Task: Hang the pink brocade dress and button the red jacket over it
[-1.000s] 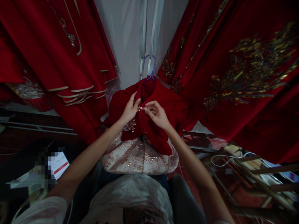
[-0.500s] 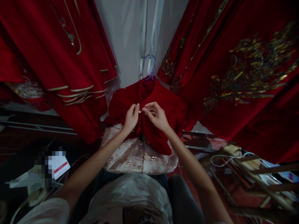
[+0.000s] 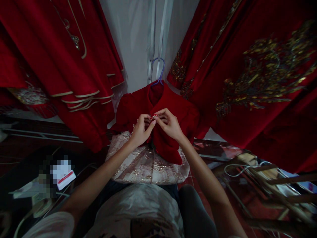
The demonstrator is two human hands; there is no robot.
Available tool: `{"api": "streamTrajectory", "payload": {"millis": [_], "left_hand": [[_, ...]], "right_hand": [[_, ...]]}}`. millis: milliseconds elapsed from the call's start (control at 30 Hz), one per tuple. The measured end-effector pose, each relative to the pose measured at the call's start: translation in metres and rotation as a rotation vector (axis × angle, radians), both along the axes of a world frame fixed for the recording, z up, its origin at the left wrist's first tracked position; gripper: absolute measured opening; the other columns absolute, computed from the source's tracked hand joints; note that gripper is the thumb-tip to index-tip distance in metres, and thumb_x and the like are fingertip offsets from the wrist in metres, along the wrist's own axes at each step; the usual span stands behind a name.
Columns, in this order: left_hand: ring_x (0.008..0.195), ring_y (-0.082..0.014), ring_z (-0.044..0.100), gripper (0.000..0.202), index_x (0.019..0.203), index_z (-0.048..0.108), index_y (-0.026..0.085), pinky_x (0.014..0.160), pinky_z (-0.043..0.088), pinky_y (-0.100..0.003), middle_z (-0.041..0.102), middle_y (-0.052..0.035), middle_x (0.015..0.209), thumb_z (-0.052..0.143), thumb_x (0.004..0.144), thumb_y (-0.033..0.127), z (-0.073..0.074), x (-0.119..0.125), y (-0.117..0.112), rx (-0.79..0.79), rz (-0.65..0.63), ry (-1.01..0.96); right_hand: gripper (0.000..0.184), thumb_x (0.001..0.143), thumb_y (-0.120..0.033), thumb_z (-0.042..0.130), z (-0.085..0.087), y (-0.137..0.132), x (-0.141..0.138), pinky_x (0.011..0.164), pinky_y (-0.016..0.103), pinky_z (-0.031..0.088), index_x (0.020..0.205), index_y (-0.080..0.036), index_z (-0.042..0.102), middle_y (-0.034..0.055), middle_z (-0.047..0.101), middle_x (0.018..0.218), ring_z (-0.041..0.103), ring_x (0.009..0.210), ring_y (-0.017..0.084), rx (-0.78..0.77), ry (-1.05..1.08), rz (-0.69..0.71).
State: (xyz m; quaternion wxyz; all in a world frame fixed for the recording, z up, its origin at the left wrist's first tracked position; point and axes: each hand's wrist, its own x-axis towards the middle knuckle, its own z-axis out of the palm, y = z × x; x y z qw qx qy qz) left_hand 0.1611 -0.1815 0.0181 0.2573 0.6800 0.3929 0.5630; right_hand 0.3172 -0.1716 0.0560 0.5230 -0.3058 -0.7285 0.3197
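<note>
A small red velvet jacket (image 3: 183, 112) hangs on a blue hanger (image 3: 158, 67) in front of me, over a pale gold brocade skirt (image 3: 146, 165). My left hand (image 3: 141, 130) and my right hand (image 3: 169, 124) meet at the jacket's front opening. Both pinch the fabric edges together around a small pearl fastening (image 3: 153, 116) between their fingertips. The fastening itself is mostly hidden by my fingers.
Large red garments with gold trim (image 3: 74, 66) hang at the left, and red fabric with gold embroidery (image 3: 260, 76) at the right. A white wall (image 3: 136, 39) is behind. A dark surface with papers (image 3: 49, 178) lies at the lower left, wooden sticks and white cable (image 3: 260, 178) at the lower right.
My left hand has closed in from the jacket's left flap to the centre, meeting my right hand. The pearl fastening that showed between them is now mostly covered.
</note>
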Motion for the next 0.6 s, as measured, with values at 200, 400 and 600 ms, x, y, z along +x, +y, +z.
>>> {"api": "streamTrajectory", "payload": {"millis": [200, 400, 600], "left_hand": [[0.09, -0.0142, 0.06, 0.018, 0.101, 0.048, 0.02, 0.08, 0.049, -0.028, 0.058, -0.0061, 0.102, 0.05, 0.09, 0.035, 0.0012, -0.0012, 0.0031, 0.049, -0.014, 0.062], [0.089, -0.0145, 0.061, 0.02, 0.104, 0.051, 0.02, 0.079, 0.049, -0.028, 0.06, -0.0064, 0.103, 0.05, 0.091, 0.035, 0.0044, -0.0025, 0.0014, 0.063, 0.028, 0.121], [0.08, -0.0123, 0.062, 0.02, 0.103, 0.055, 0.02, 0.07, 0.05, -0.024, 0.064, -0.0045, 0.1, 0.05, 0.09, 0.035, 0.0084, -0.0054, 0.002, 0.061, 0.054, 0.163]], "right_hand": [[0.022, 0.084, -0.039, 0.061, 0.0018, -0.0021, 0.0044, 0.069, 0.025, 0.055, 0.096, -0.021, 0.056, 0.0031, 0.065, 0.093, 0.064, 0.083, 0.013, -0.007, -0.036, -0.01], [0.019, 0.084, -0.038, 0.06, 0.0056, -0.0056, 0.0047, 0.07, 0.027, 0.056, 0.092, -0.02, 0.058, 0.0038, 0.066, 0.094, 0.065, 0.082, 0.014, 0.066, -0.096, -0.064], [0.019, 0.084, -0.038, 0.06, 0.0053, -0.0077, 0.0034, 0.067, 0.026, 0.057, 0.09, -0.02, 0.06, 0.0036, 0.067, 0.093, 0.065, 0.079, 0.014, 0.07, -0.092, -0.107]]}}
